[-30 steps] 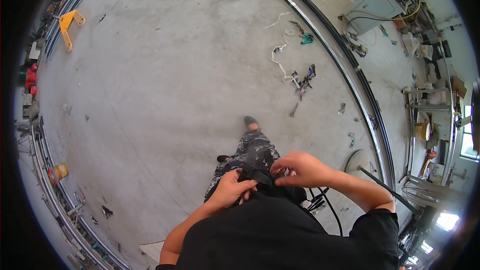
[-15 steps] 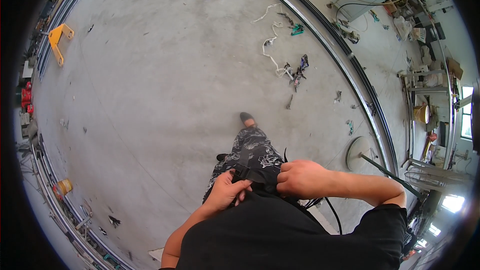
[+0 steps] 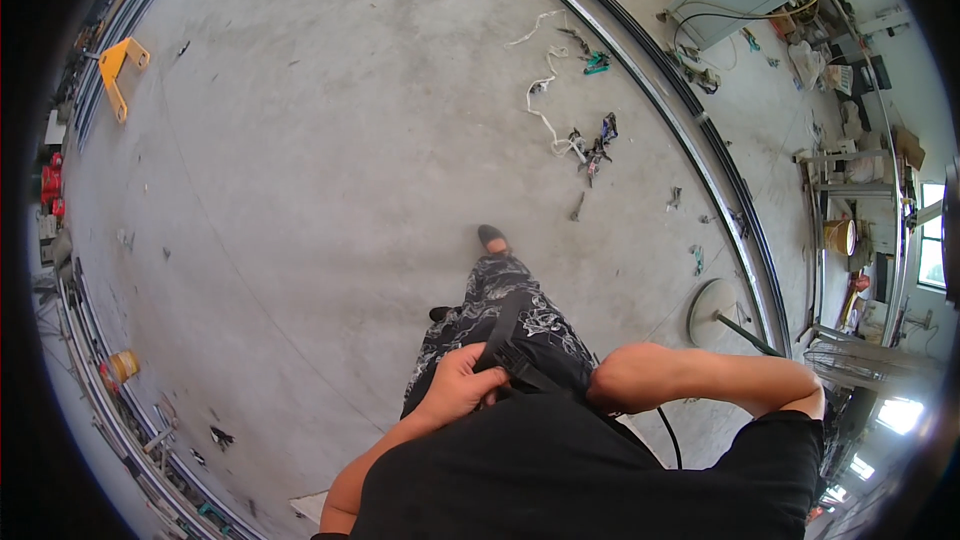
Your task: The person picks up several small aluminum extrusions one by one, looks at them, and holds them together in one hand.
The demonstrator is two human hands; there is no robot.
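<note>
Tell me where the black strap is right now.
In the head view the black strap hangs at the person's waist, low and centre, over the patterned trousers; the left hand grips its buckle end.

Bright, even daylight fills the frame; windows glare at the right edge, shadows are soft, and fisheye distortion bends and darkens the rim.

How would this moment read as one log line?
left hand: grips black strap at waist | right hand: at waist, fingers hidden | standing on concrete floor
</note>
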